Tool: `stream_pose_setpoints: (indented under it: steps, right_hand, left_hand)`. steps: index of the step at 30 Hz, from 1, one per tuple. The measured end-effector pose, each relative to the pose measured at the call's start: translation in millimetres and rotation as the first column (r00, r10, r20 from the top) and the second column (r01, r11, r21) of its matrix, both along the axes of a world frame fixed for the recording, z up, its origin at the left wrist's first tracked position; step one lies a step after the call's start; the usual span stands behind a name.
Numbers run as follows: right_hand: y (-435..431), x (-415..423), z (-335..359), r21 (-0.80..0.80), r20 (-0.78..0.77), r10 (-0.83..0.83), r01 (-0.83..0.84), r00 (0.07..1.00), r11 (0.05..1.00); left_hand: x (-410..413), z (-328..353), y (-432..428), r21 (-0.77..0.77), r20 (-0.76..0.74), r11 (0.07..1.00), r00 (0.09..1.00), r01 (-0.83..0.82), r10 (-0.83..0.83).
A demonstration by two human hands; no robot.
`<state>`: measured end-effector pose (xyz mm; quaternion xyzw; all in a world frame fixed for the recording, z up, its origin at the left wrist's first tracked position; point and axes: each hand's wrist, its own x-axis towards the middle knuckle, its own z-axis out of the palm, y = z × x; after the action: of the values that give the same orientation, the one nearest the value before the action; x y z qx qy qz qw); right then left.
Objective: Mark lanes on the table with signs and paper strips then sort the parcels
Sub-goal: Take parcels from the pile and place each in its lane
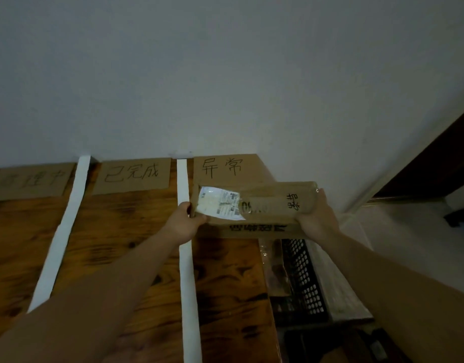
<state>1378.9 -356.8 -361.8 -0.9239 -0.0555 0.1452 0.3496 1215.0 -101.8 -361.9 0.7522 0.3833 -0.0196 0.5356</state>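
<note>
Standing over a dark, knotty wooden bench [115, 231], the person holds a flat brown cardboard parcel [267, 203] by its two short ends, both arms stretched forward. The left hand [185, 224] grips the left end, its fingers [185, 206] curled round the edge and the thumb laid along the near corner. The right hand [318, 221] clasps the right end the same way, fingers [321, 203] wrapped up the side. A crinkled white shipping label [220, 205] covers the left part of the parcel's top, and two handwritten black characters sit near the right end. From here I cannot tell whether the parcel touches the bench or is held just above it. It lies in the rightmost lane, just in front of the brown cardboard sign with two handwritten characters [223, 167], and its right end reaches past the bench's right edge. That sign lies at the back of the bench by the plain pale wall [225, 74]. A second cardboard sign with three characters [132, 176] lies in the middle lane, and a third, blurred cardboard sign [29, 180] is at far left. A long white paper strip [187, 284] runs front to back between the middle and right lanes, passing under the left wrist. Another white paper strip [58, 244] slants between the left and middle lanes. Beside the bench on the right, lower down, stands a black perforated plastic crate [301, 279].
</note>
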Motion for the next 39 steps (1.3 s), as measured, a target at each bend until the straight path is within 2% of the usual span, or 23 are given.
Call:
stream_pose_setpoints:
  steps: [6,11,13,15,16,18,21,25,27,30,32,36,39]
  right_hand:
    - [19.0,2.2,-9.0,0.044,-0.047,0.091,-0.089,0.995,0.995]
    - [24.0,-1.2,-12.0,0.069,-0.097,0.07,-0.063,0.993,0.996]
    - [24.6,-0.4,-11.5,0.067,-0.091,0.047,-0.041,0.995,0.997]
    - [26.7,-0.1,-10.5,0.069,-0.067,0.032,-0.028,0.997,0.997]
    - [27.6,-0.8,-10.3,0.065,-0.057,0.034,-0.03,0.998,0.997]
    - [28.5,-3.7,-10.7,0.017,-0.047,0.052,-0.051,0.998,0.999]
    - [30.0,-6.6,-9.7,-0.058,-0.033,0.073,-0.074,0.997,0.996]
    - [31.3,-8.3,-6.7,-0.077,-0.018,0.092,-0.093,0.996,0.993]
    - [30.8,-8.0,-5.8,-0.083,-0.019,0.105,-0.106,0.994,0.991]
    - [31.4,-5.1,-5.3,-0.085,-0.032,0.117,-0.119,0.993,0.989]
    - [32.9,-2.5,-5.9,-0.093,-0.036,0.124,-0.126,0.992,0.988]
    - [36.8,1.1,-6.8,-0.124,-0.109,0.139,-0.153,0.984,0.981]
    - [37.4,3.6,-7.8,-0.136,-0.118,0.151,-0.167,0.981,0.977]
  left_hand:
    - [-12.5,-2.4,7.4,0.028,0.015,0.998,0.998,-0.056,0.056]
    - [-33.2,-10.2,15.4,0.05,0.008,0.996,0.997,0.072,-0.072]
    - [-45.3,-19.8,10.9,0.192,-0.157,0.957,0.97,0.215,-0.187]
    - [-57.7,-35.9,5.5,0.38,-0.414,0.802,0.86,0.461,-0.298]
    - [-62.8,-44.1,4.0,0.4,-0.499,0.738,0.805,0.543,-0.321]
    - [-68.3,-54.8,4.0,0.382,-0.571,0.708,0.754,0.593,-0.324]
    - [-70.0,-57.0,10.4,0.406,-0.584,0.67,0.74,0.621,-0.333]
    - [-73.4,-52.3,19.6,0.401,-0.582,0.658,0.731,0.638,-0.355]
    - [-74.0,-51.4,18.8,0.409,-0.538,0.69,0.768,0.597,-0.346]
    - [-65.3,-43.9,18.1,0.39,-0.256,0.865,0.939,0.316,-0.228]
    - [-53.3,-36.7,19.7,0.33,-0.077,0.92,0.978,0.21,-0.195]
    - [-42.2,-25.6,16.8,0.358,0.043,0.919,0.981,0.163,-0.19]
    - [-43.7,-25.6,17.9,0.455,-0.057,0.841,0.952,0.294,-0.302]
